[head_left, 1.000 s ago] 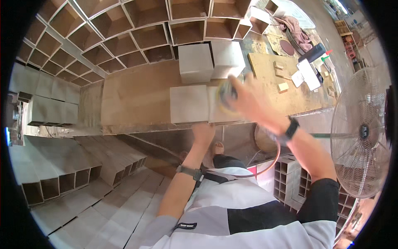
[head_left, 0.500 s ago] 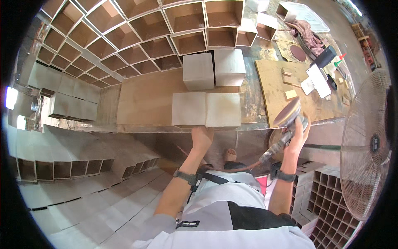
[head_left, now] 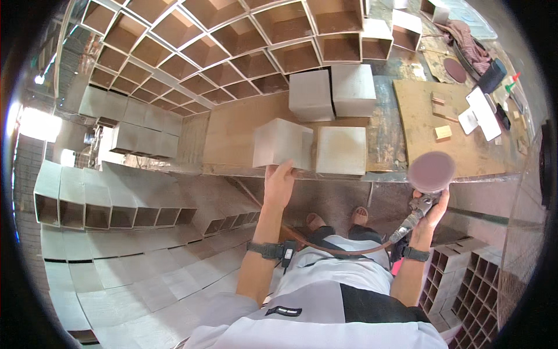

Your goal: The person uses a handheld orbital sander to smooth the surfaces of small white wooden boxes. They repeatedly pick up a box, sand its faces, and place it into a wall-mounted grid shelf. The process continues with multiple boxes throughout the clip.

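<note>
Pale box (head_left: pixel 280 143) sits directly ahead of the left hand (head_left: pixel 279 187), at the near edge of the bench (head_left: pixel 385 132), turned askew and slightly blurred; whether its underside is fully on the bench cannot be told. That hand has its thumb and fingers closed on the box's near edge, while the right hand (head_left: pixel 435 214), well apart from it, is wrapped around a sander (head_left: pixel 422 203), whose dark round disc (head_left: pixel 431 171) faces up just beyond the fingers. A hose (head_left: pixel 349 252) sags between the forearms. Just right of the left hand's box is a second box (head_left: pixel 341 150), and farther out from both hands two more boxes (head_left: pixel 332 93) stand side by side. Judging by the thin walls of the hollow boxes (head_left: pixel 288 55) stacked beyond them, the held one should be light for its bulk and stiff, manageable one-handed, though thin edges and corners could chip if knocked. Its flat, pale faces look smooth and perhaps dusty, so a flat palm might slide; a pinch over the near edge, or a spread grip across opposite walls, seems surer. The sander looks denser and is best held around its body, clear of the disc.
</note>
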`<state>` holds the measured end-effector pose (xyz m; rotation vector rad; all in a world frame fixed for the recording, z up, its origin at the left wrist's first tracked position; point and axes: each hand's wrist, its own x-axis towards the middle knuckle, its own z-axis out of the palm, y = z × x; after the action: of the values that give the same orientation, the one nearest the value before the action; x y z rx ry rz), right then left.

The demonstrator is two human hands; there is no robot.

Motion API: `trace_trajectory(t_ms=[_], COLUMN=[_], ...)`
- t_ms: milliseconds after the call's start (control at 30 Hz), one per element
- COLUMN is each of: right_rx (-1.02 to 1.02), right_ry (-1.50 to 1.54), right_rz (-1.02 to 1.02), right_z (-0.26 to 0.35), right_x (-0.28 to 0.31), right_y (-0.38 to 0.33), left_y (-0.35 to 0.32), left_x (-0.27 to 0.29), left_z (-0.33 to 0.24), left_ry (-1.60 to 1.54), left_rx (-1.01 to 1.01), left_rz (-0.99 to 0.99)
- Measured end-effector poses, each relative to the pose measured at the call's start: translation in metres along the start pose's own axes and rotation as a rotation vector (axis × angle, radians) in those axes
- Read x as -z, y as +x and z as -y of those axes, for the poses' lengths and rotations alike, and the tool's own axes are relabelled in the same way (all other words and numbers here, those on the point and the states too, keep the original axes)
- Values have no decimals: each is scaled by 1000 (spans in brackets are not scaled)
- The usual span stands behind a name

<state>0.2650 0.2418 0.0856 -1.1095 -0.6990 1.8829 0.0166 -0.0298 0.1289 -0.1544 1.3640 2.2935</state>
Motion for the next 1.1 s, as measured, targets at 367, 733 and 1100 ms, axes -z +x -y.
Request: trace_trajectory(t_ms=[367, 733, 1100], right_rx=[-30, 1, -130], right_ry=[177, -92, 339], right_rz=[139, -27, 526], right_z=[-5, -9, -29], right_x=[1, -13, 9], right_y=[4, 9, 109], left_y=[5, 1, 13], left_x=[2, 13, -10], left_z=[-11, 83, 103], left_ry=[169, 1354, 993], left_rx=[-105, -62, -306], left_rz=[-38, 64, -161])
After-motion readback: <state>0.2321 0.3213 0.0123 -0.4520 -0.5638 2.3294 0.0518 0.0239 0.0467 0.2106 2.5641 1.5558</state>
